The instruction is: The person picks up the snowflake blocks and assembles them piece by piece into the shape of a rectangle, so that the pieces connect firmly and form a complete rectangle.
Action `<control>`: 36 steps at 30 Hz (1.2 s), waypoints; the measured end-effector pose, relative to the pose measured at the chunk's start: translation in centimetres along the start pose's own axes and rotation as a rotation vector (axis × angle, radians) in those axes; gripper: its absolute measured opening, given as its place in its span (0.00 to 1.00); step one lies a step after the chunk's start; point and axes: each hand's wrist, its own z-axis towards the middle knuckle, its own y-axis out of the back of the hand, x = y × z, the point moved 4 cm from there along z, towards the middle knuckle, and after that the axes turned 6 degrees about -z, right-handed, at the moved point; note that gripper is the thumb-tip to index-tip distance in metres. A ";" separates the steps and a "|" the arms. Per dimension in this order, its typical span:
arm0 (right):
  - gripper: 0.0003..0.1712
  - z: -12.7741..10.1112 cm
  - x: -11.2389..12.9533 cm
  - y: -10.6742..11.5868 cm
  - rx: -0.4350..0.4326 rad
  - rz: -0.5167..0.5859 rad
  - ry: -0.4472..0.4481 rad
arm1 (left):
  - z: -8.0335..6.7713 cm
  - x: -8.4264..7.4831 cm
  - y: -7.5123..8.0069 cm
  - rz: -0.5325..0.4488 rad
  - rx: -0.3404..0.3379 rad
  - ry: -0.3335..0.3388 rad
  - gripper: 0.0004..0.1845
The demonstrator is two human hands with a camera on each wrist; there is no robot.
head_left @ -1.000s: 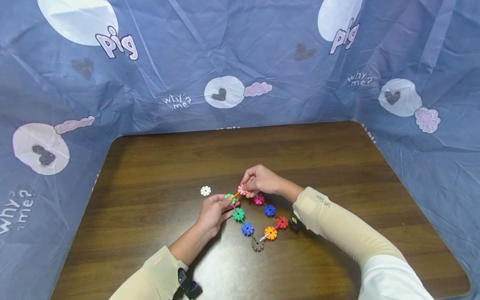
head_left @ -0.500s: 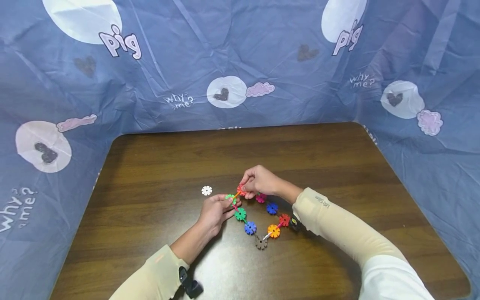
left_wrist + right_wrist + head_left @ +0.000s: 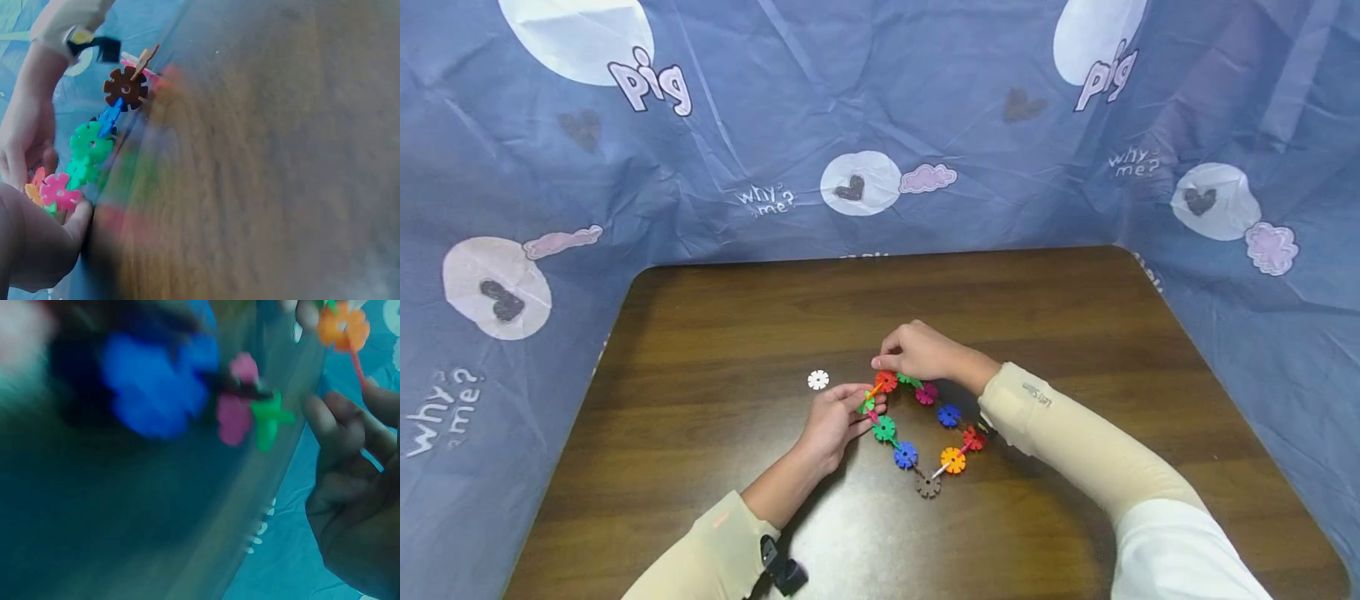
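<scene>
a ring of snowflake-shaped plastic discs [image 3: 917, 429] lay near the middle of the dark wooden table [image 3: 1060, 317], its pieces slotted edge to edge into a closed loop. going round it, a red disc [image 3: 886, 382] sat at the far left corner, then a small green piece [image 3: 910, 381], a magenta disc [image 3: 927, 392], a blue disc [image 3: 949, 414], another red one [image 3: 973, 438], an orange disc [image 3: 952, 460], a brown disc [image 3: 927, 484] at the near end, a second blue disc [image 3: 905, 455] and a green disc [image 3: 883, 429] on the left side.

the left hand [image 3: 835, 417] lay on the table at the left of the loop, its fingertips curled and pinching the chain just near of the far red disc; the left wrist view showed a pink disc [image 3: 57, 191] against its fingers [image 3: 69, 225]. the right hand [image 3: 921, 352] hung over the far edge of the loop, fingers bent down and nipping the piece beside the red disc. the right wrist view was badly blurred and showed only a blue piece [image 3: 156, 381], a pink one and a green one.

a single white disc [image 3: 818, 380] lay loose on the table, left of the loop and apart from it. a blue printed sheet [image 3: 850, 108] stood round the far and side edges of the table. both forearms wore cream sleeves [image 3: 1075, 442].
</scene>
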 end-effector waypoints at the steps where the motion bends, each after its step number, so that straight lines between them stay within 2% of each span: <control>1: 0.12 0.5 0.3 0.3 -0.012 -0.070 0.028 | -0.1 -0.1 0.0 0.014 -0.004 -0.002 0.12; 3: 0.10 1.8 1.0 0.6 -0.004 -0.167 0.076 | -0.3 -0.1 0.2 0.024 -0.014 -0.001 0.12; 6: 0.06 3.8 2.5 0.3 0.100 -0.242 0.151 | -0.6 -0.2 0.5 0.032 -0.015 -0.006 0.11; 11: 0.15 6.7 4.9 -1.1 0.254 -0.369 0.276 | -0.9 -0.3 0.5 0.059 0.008 -0.015 0.12; 14: 0.19 7.8 5.9 -2.2 0.313 -0.436 0.301 | -1.1 -0.3 0.3 0.095 0.028 -0.010 0.13; 17: 0.20 8.3 6.4 -3.3 0.361 -0.539 0.306 | -1.0 -0.4 0.0 0.121 0.053 -0.004 0.14; 22: 0.19 8.5 7.0 -4.8 0.384 -0.666 0.313 | -1.1 -0.5 -0.3 0.152 0.077 0.004 0.13; 25: 0.16 8.5 6.8 -5.2 0.349 -0.657 0.303 | -1.0 -0.6 -0.5 0.172 0.072 0.004 0.12; 27: 0.11 8.6 6.3 -5.1 0.329 -0.600 0.289 | -1.0 -0.7 -0.5 0.187 0.062 -0.004 0.13; 31: 0.07 8.4 5.0 -3.9 0.236 -0.412 0.258 | -0.8 -0.8 -0.5 0.219 0.032 -0.013 0.14; 36: 0.05 6.3 2.0 -0.6 0.025 -0.135 0.189 | -0.6 -0.6 -0.3 0.271 0.039 -0.025 0.14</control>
